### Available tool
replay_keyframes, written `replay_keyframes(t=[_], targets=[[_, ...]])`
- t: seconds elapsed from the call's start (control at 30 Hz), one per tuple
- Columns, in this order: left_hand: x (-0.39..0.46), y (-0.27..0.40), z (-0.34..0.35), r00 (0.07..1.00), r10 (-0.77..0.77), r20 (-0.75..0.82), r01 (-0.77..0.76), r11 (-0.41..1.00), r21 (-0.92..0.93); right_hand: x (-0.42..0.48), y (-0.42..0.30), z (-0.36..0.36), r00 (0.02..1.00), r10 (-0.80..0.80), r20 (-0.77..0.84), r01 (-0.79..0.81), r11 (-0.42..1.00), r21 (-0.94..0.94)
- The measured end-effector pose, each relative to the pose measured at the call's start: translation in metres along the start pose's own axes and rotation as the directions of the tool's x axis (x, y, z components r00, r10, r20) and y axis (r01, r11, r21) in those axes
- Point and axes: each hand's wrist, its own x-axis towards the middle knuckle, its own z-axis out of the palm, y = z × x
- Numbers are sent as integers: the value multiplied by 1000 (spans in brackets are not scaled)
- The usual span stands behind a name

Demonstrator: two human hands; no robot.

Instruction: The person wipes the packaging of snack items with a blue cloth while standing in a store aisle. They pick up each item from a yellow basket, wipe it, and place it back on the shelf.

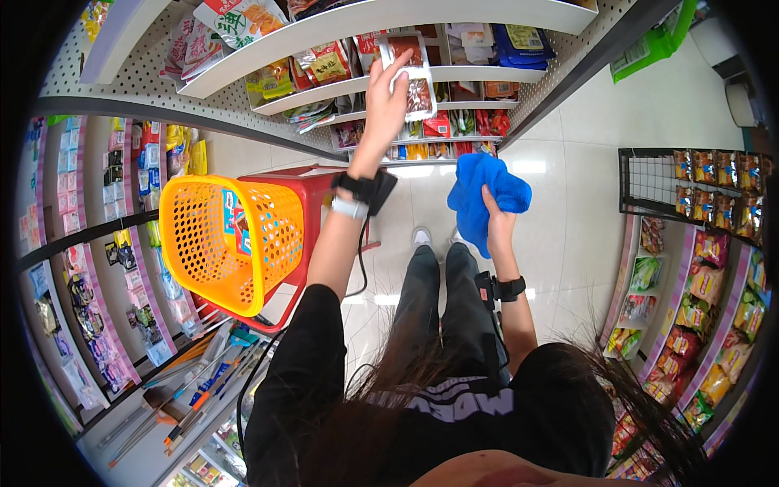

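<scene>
My left hand point(389, 100) is raised to the shelf unit ahead and holds a white-edged packet point(420, 94) by its left side. Thumb and index finger lie across its front; the fingertips behind it are hidden. The packet has two clear windows with reddish-brown contents, and it overhangs a white shelf lip point(481, 74). Lower and to the right, my right hand point(500, 228) grips a bunched blue cloth point(478, 195) above the floor.
A yellow perforated basket point(280, 225) with boxed items sits on a red stand point(313, 189) at left. Mop and broom handles point(201, 389) lie at lower left. Shelves of bagged snacks point(709, 249) and a wire rack point(648, 182) line the right. Tiled floor point(566, 170) lies between.
</scene>
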Motion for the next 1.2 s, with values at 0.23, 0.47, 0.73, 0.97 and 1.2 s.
replay_keyframes(t=[0.23, 0.47, 0.73, 0.97, 1.2], targets=[[43, -56, 15, 957, -189, 222, 183, 982, 46, -9, 15, -14, 997, 58, 41, -55, 996, -70], [68, -53, 27, 1000, -14, 3, 12, 950, 312, -10, 26, -20, 982, 139, 128, -132, 989, -60], [17, -34, 49, 971, 206, 123, -226, 612, 758, -12, 21, -19, 983, 153, 105, -139, 981, -136], [19, -39, 31, 961, -85, 265, -158, 618, 771, -18, 19, -12, 985, 138, 101, -126, 985, -122], [-100, 68, -49, 939, 31, 341, -139, 945, 296, -41, -12, 42, 958, 140, 249, -124, 989, -81]])
